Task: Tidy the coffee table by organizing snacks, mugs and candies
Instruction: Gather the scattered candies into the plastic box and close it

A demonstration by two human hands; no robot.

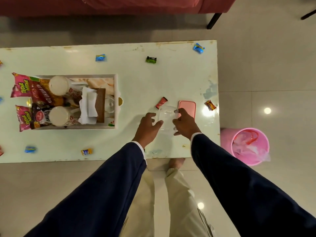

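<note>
A clear plastic container (166, 118) stands on the white coffee table (171, 79) near its right end. My left hand (147, 128) grips its left side and my right hand (185, 123) grips its right side. Its pink lid (188, 107) lies just behind my right hand. A red candy (161, 102) lies touching the container's far edge. Loose candies are scattered about: blue ones (198, 48) (100, 57), a green one (151, 59), a red-yellow one (210, 105) and a yellow-blue one (86, 151). A tray (116, 93) at the left holds two mugs (59, 85) (59, 115), snack packets (21, 84) and napkins.
A pink waste bin (250, 146) with a plastic liner stands on the floor off the table's right end. A red sofa (119, 4) runs along the far side. More candies lie at the table's left edge, one blue (30, 149). My legs are at the near edge.
</note>
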